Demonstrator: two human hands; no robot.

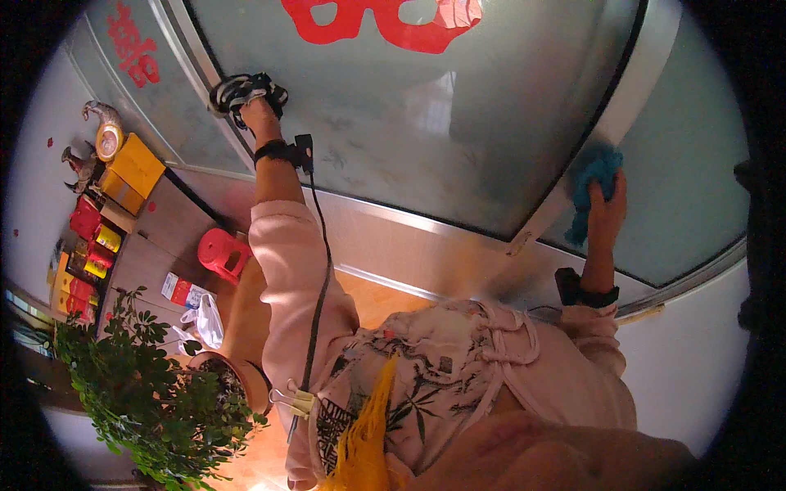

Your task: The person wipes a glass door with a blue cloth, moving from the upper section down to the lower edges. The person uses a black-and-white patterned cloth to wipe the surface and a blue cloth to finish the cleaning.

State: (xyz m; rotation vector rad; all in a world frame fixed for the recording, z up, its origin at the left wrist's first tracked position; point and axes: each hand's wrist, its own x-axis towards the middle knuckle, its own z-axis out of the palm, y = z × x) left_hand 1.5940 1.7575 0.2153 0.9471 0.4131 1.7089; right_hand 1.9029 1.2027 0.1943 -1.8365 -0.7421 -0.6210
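My left hand (261, 116) is raised at the upper left, closed around a bunched black-and-white cloth (245, 92) that lies against the metal frame at the left edge of a frosted glass door panel (381, 135). On the right, my right hand (608, 205) grips a blue-teal cloth (599, 175), which touches the wide metal frame (620, 116) between two glass panels. Part of that cloth hangs below the fingers. Both wrists wear black straps with small devices, and a cable runs down from the left one. Red paper cutouts (331, 24) are stuck on the glass.
A potted leafy plant (141, 380) stands at the lower left. Near it are a white plastic bag (206, 322), a printed box (184, 291) and a red plastic stool (222, 253). Boxes, tins and figurines crowd the top of a cabinet (144, 251) along the left wall.
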